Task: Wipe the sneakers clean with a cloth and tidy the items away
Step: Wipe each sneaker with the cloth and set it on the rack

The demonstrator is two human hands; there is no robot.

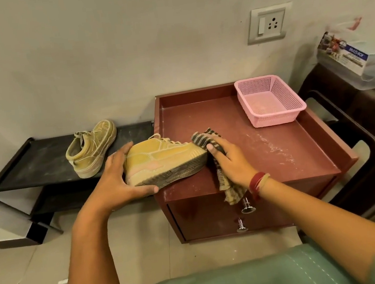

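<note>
Two sneakers: one sneaker (160, 161) tilted on the maroon cabinet's (287, 149) front-left corner, your left hand (120, 179) gripping its heel; the second sneaker (91, 150) sits left of the cabinet. Your right hand (230, 160) holds the striped cloth (204, 137) against the toe. Brace the heel firmly and wipe along the sole edge.

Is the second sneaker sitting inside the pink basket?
No, the second sneaker rests on the black rack, apart from the pink basket on the cabinet.
</note>
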